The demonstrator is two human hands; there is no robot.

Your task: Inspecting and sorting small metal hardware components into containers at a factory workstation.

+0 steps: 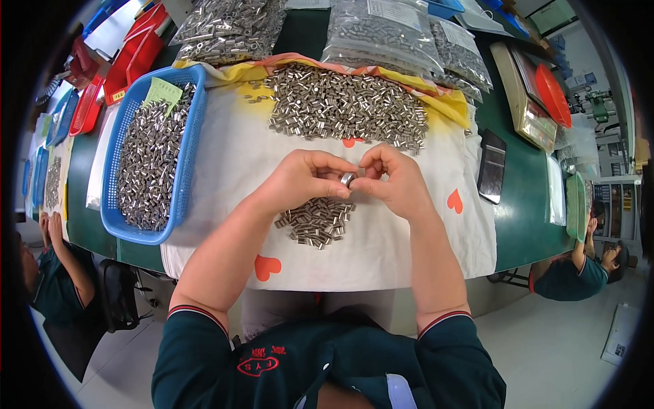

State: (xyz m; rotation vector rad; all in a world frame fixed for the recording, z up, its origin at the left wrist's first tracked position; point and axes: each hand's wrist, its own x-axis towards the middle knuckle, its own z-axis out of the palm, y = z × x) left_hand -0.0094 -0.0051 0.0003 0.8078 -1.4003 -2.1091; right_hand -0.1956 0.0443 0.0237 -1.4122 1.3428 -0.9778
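My left hand [303, 180] pinches a small shiny metal ring [347, 179] between thumb and fingers. From the other side, the closed fingers of my right hand [394, 183] meet it, the thumb tip against the ring. Whether some smaller part sits between those right fingertips is hidden. Just below my hands lies a small pile of short metal sleeves [317, 223] on a white cloth [368, 266] with red hearts. Beyond my hands spreads a larger heap of similar metal sleeves [347, 102], bordered by a yellow and orange cloth [449, 105].
To the left stands a blue basket [199, 129] full of metal sleeves, with a green paper slip. Clear bags of metal parts [381, 34] line the back. A dark phone [492, 167] lies at the right, near a red oval lid [552, 95]. Other people sit at both sides.
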